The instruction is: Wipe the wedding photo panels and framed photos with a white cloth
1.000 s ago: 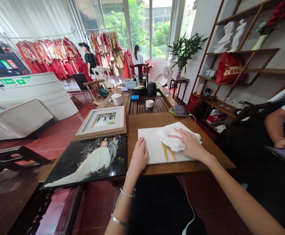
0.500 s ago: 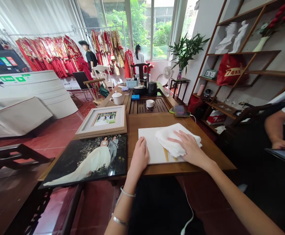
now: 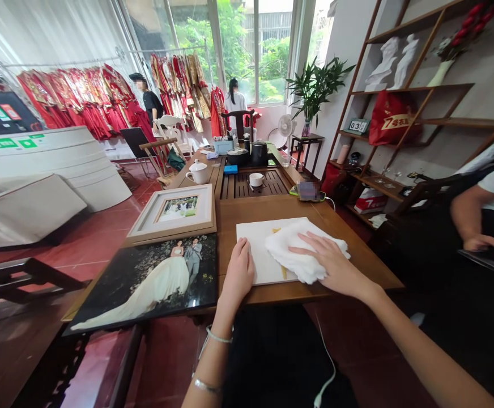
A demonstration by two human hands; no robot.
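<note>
In the head view a white rectangular board [image 3: 255,266] lies flat on the wooden table, with yellow marks or strips [image 3: 285,272] partly showing on its face. My left hand [image 3: 242,266] is closed over the board's left edge, fingers together. Spread across a crumpled white towel [image 3: 287,249] is my right hand [image 3: 326,258], its fingers apart and pressing the towel onto the board's right part. The towel covers the board's right side and hangs past its near edge. Left of the board lies a glossy wedding photo panel [image 3: 145,283], touched by neither hand.
A framed photo [image 3: 174,208] lies behind the panel. Farther back are a lidded teapot [image 3: 197,171], a slatted tea tray [image 3: 241,190] with a white cup [image 3: 256,179], and a charging phone [image 3: 309,191]. At the right, a person's hand [image 3: 487,245] holds a dark device.
My right hand has slid the towel slightly toward me, uncovering a yellow spot near the board's far edge. My left hand stays on the left edge. The view has shifted a little.
</note>
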